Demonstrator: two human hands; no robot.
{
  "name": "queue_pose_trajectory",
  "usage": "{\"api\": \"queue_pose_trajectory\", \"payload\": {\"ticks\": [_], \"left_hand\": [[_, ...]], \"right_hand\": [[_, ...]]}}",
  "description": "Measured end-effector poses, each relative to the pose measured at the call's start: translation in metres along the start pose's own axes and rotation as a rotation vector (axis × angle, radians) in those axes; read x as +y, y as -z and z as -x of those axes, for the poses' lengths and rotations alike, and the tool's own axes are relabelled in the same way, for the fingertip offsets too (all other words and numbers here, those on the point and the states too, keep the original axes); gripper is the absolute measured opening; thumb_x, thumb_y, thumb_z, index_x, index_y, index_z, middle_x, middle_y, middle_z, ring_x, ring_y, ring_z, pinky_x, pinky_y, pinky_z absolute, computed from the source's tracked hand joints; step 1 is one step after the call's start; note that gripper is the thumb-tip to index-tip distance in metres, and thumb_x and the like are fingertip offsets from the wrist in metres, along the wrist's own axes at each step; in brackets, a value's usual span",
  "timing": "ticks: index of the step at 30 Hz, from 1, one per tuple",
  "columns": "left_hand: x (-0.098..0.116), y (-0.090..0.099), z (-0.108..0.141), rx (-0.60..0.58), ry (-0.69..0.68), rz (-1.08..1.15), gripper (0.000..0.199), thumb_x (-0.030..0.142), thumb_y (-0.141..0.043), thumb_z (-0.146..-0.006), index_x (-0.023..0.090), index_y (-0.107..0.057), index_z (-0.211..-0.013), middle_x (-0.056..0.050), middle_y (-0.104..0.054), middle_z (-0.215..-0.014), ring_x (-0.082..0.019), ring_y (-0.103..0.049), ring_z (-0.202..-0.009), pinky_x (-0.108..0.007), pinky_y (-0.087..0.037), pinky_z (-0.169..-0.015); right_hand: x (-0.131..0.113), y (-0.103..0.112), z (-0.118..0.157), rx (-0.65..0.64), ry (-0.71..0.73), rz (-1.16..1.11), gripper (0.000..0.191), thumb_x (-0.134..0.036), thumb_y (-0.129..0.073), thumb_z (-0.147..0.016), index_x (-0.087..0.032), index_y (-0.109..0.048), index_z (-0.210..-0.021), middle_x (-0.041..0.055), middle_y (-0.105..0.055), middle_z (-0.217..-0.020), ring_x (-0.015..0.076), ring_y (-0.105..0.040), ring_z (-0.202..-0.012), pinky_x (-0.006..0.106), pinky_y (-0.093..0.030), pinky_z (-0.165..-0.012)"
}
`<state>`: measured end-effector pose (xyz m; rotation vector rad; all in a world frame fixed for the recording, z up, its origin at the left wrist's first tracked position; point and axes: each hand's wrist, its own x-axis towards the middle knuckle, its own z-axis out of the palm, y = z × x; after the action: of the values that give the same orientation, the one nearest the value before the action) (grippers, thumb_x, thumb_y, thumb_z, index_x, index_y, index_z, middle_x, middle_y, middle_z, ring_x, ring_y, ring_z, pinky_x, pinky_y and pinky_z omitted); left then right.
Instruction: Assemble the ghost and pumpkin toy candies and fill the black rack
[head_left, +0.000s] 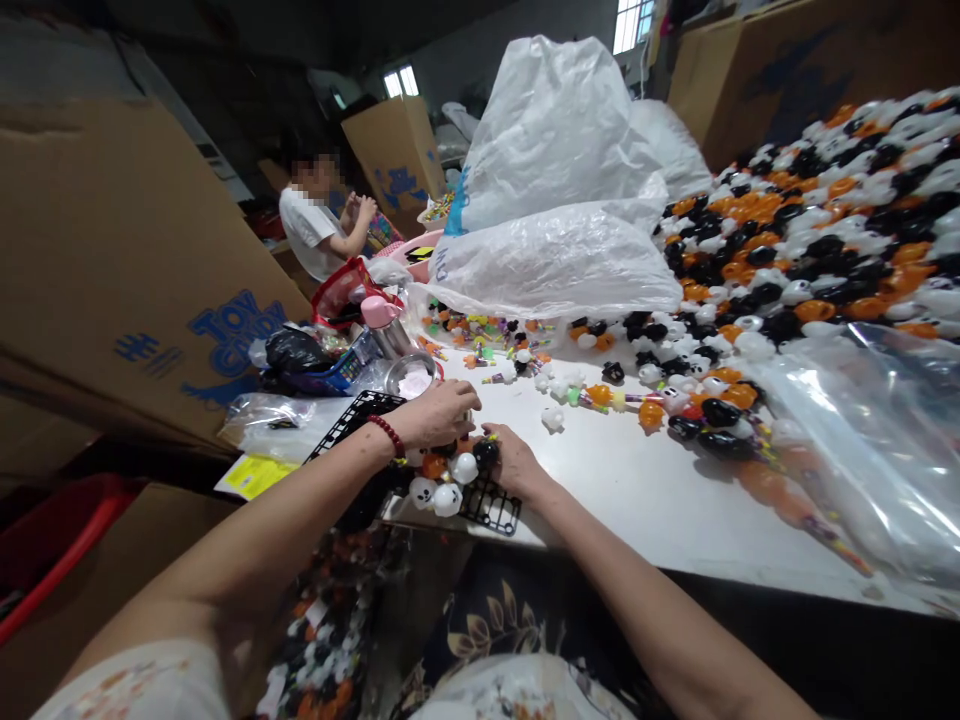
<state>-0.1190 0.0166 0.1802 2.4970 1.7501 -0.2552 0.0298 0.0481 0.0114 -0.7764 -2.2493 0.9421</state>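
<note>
A black grid rack (pixel 496 508) lies at the table's near edge with small plastic heads standing in it: white ghost heads (pixel 448 499), an orange one (pixel 433 465) and a black one (pixel 486 453). My left hand (pixel 439 410), a dark red bead bracelet at its wrist, reaches over the rack from the left. Its fingers are bent down and closed at the tips; what they pinch is hidden. On the rack's right side, my right hand (pixel 514 462) curls its fingers inward beside the black head. A small yellow tip shows at these fingers, but the held piece is unclear.
Loose orange, black and white heads (pixel 810 240) form a big heap on the right. Finished-looking sticks (pixel 622 398) lie mid-table. A metal bowl (pixel 412 376), pink-lidded flask (pixel 384 320) and blue basket (pixel 349 365) stand left. White sacks (pixel 555 150) rise behind; a co-worker (pixel 311 225) sits beyond.
</note>
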Motion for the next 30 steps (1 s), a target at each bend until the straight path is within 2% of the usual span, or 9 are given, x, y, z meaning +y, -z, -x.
{"api": "queue_pose_trajectory", "payload": {"ticks": [4,7,10,15,21,25,30], "left_hand": [[-0.001,-0.003,0.015,0.109,-0.041,0.002,0.014,0.023,-0.058,-0.089,0.019,-0.068,-0.097,-0.008,-0.063,-0.108,-0.023,-0.054,-0.105,-0.037,-0.039,-0.093],[-0.001,-0.007,0.025,0.150,-0.076,0.049,0.013,0.023,-0.056,-0.091,0.018,-0.067,-0.097,-0.008,-0.064,-0.103,-0.021,-0.055,-0.100,-0.035,-0.040,-0.092],[0.004,-0.009,0.036,0.143,-0.043,0.112,0.019,0.022,-0.057,-0.091,0.016,-0.063,-0.108,-0.008,-0.065,-0.102,-0.021,-0.057,-0.100,-0.036,-0.039,-0.094],[0.015,-0.015,0.052,0.095,-0.060,0.191,0.017,0.022,-0.052,-0.093,0.019,-0.062,-0.107,-0.005,-0.066,-0.097,-0.020,-0.056,-0.098,-0.039,-0.037,-0.098],[0.016,-0.027,0.052,0.228,-0.061,0.355,0.020,0.029,-0.043,-0.098,0.018,-0.059,-0.100,-0.010,-0.057,-0.114,-0.019,-0.053,-0.108,-0.036,-0.043,-0.099],[0.015,-0.034,0.049,0.307,-0.040,0.371,0.021,0.026,-0.046,-0.096,0.017,-0.051,-0.114,-0.015,-0.047,-0.134,-0.022,-0.044,-0.129,-0.042,-0.039,-0.109],[0.017,-0.034,0.049,0.248,-0.045,0.295,0.039,0.029,-0.042,-0.098,0.017,-0.044,-0.135,-0.015,-0.053,-0.135,-0.024,-0.046,-0.129,-0.046,-0.039,-0.110]], "right_hand": [[0.002,0.006,-0.002,-0.036,-0.067,-0.089,0.033,-0.012,-0.055,-0.080,-0.018,-0.056,-0.112,0.0072,-0.066,-0.107,0.0197,-0.061,-0.094,0.030,-0.046,-0.082],[0.000,0.010,-0.004,-0.047,0.002,-0.053,0.041,-0.006,-0.056,-0.075,-0.016,-0.058,-0.114,0.0088,-0.066,-0.108,0.0213,-0.060,-0.098,0.031,-0.045,-0.086],[-0.005,0.016,-0.005,-0.070,0.094,-0.045,0.055,-0.001,-0.057,-0.071,-0.018,-0.058,-0.123,0.0079,-0.065,-0.110,0.0204,-0.060,-0.101,0.030,-0.045,-0.091],[-0.012,0.021,-0.006,-0.111,0.121,-0.080,0.048,-0.004,-0.057,-0.077,-0.021,-0.063,-0.121,0.0068,-0.065,-0.104,0.0180,-0.063,-0.095,0.027,-0.047,-0.087],[-0.017,0.023,-0.008,-0.140,0.104,-0.139,0.046,-0.006,-0.056,-0.079,-0.020,-0.062,-0.122,0.0073,-0.069,-0.109,0.0197,-0.064,-0.099,0.031,-0.048,-0.089],[-0.020,0.023,-0.008,-0.095,0.059,-0.247,0.043,-0.007,-0.053,-0.082,-0.021,-0.064,-0.121,0.0054,-0.071,-0.114,0.0204,-0.064,-0.106,0.034,-0.047,-0.095],[-0.017,0.019,-0.009,-0.095,0.061,-0.193,0.033,-0.006,-0.054,-0.081,-0.020,-0.071,-0.107,0.0055,-0.073,-0.106,0.0185,-0.066,-0.098,0.030,-0.048,-0.090]]}}
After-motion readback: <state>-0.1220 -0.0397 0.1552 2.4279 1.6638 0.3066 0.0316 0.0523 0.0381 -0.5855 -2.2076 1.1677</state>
